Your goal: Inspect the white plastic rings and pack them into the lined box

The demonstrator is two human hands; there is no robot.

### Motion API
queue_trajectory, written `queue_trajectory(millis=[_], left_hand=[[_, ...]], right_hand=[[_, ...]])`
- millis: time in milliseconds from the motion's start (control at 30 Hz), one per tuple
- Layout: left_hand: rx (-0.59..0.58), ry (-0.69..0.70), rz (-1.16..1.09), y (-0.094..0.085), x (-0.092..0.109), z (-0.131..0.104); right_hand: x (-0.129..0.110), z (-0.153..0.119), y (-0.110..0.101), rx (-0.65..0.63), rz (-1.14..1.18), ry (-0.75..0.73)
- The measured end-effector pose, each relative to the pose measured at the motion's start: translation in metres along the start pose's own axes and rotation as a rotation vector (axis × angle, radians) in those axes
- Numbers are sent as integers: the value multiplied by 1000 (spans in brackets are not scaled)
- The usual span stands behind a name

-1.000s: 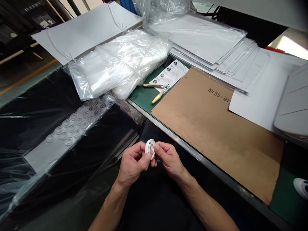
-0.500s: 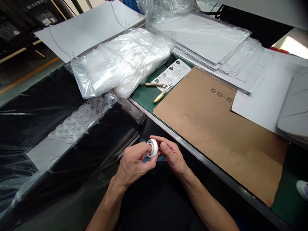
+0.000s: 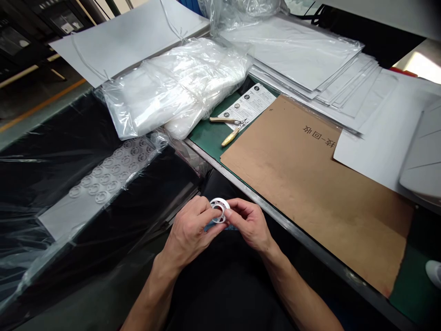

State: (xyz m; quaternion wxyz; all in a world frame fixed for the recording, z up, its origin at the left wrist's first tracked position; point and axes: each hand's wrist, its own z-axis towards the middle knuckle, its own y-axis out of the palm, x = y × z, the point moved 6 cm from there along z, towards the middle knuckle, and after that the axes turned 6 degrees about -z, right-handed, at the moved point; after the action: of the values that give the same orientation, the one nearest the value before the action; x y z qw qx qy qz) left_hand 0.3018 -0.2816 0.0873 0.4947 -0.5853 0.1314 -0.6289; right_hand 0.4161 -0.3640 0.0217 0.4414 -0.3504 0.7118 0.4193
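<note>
A small white plastic ring (image 3: 220,201) with an inner hub is held between both hands above my lap. My left hand (image 3: 193,223) pinches it from the left, with the index finger at its central opening and the thumb beneath. On the other side my right hand (image 3: 250,223) grips its edge with thumb and fingers. The ring's open face is tilted up towards me; fingertips cover part of it. Several similar rings (image 3: 112,168) lie in rows on a white sheet (image 3: 60,216) in the black-lined bin to the left.
Side cutters (image 3: 232,131) rest on the green table beside a printed label sheet (image 3: 250,105). Brown cardboard (image 3: 317,184) covers much of the tabletop. Plastic-wrapped bundles (image 3: 182,85) and stacked white sheets (image 3: 296,50) lie farther back. The table's metal edge (image 3: 255,191) runs close to my right hand.
The ring has turned so its face with the inner hub shows instead of its side wall. My right hand's fingers have closed onto its edge.
</note>
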Motion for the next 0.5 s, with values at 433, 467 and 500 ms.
queue_trajectory(millis=[433, 467, 500], left_hand=[[81, -173, -384, -5, -15, -6], [63, -181, -414, -4, -16, -6], [52, -188, -441, -2, -17, -6]], right_hand=[[14, 6, 4, -88, 300, 63], [14, 6, 6, -109, 314, 56], [15, 6, 8, -130, 326, 53]])
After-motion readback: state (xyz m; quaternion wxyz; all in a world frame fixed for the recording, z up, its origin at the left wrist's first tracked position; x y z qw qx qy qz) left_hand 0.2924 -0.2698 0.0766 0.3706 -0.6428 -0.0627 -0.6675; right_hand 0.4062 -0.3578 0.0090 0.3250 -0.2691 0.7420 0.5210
